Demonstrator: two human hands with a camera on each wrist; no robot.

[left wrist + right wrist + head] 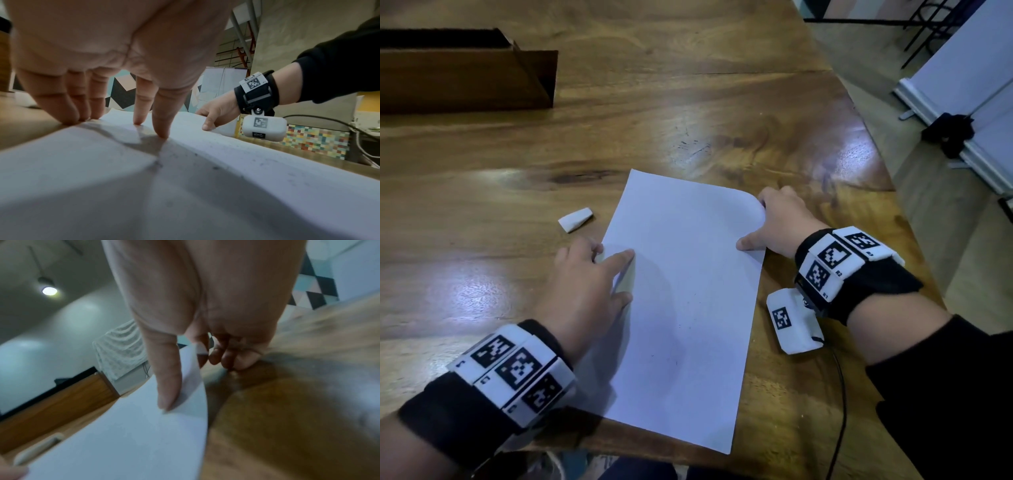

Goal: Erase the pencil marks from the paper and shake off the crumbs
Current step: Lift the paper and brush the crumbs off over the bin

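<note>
A white sheet of paper (681,291) lies on the wooden table (688,113) in front of me. Dark eraser crumbs (216,167) speckle its near half. My left hand (592,274) is at the sheet's left edge. Its index fingertip and thumb tip (162,134) press on top of the paper (185,186), while the other fingers (82,116) touch down at the edge. My right hand (777,222) pinches the far right edge, which curls up off the table. The thumb (167,389) lies on top of the paper (133,434) and the fingers are curled beneath. A white eraser (576,219) lies left of the sheet.
A dark wooden box (465,78) stands at the table's far left. The table's right edge (893,192) runs close past my right hand. Beyond it are the floor and a white banner stand (962,102). A black cable (839,394) trails from my right wrist camera.
</note>
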